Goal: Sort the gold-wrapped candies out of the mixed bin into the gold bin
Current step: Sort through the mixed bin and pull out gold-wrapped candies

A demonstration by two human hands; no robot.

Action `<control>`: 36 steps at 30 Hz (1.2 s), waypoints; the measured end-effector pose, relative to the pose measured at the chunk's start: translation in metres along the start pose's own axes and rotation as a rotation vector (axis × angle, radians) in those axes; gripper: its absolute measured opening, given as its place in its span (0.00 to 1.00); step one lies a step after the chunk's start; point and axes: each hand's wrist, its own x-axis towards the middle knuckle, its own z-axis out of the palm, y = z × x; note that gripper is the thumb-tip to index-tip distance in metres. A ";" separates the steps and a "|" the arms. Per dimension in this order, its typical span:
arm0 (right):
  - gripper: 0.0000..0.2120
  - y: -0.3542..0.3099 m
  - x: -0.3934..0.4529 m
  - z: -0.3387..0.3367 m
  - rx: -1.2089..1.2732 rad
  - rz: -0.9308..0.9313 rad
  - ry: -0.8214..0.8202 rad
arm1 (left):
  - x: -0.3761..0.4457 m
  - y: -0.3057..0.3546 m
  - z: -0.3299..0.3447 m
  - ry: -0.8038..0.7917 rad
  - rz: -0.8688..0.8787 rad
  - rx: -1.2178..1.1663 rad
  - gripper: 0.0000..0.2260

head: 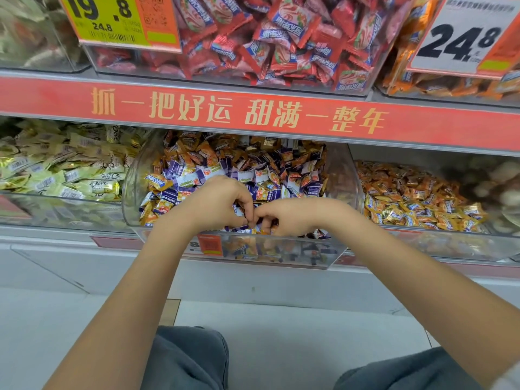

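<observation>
- Head view has both of us-hands down in the mixed bin [135,175], the clear curved tub in the middle of the lower shelf, piled with purple-and-white and orange/gold wrapped candies [239,167].
- Our left hand [216,204] is knuckles-up with the fingers curled down into the pile, and our right hand [284,218] is curled the same way right beside it, fingertips of the two touching near the front lip of the bin.
- Both look pinched on small wrappers down in the pile, but we honestly can't tell which candy or what colour, since the fingers cover it.
- Just right of the right hand, past the clear divider wall, sits the gold bin [450,243], already filled with gold/orange wrapped pieces.
- Left of the left hand is a bin of pale yellow-green wrapped chocolates [62,175].
- Above both hands runs the red shelf strip [253,114] with gold Chinese lettering.
- Higher still, a bin of red wrapped candies [281,43], with a yellow price tag [112,18] reading 19.8 to the left and a white price card [461,38] reading 24.8 to the right.
- Below the hands, our bare forearms come up from our grey-trousered knees [191,358] over a pale floor [56,319].
</observation>
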 end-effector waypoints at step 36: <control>0.06 0.016 -0.035 0.003 1.031 0.055 0.395 | -0.006 0.040 -0.004 0.047 -0.194 -0.457 0.14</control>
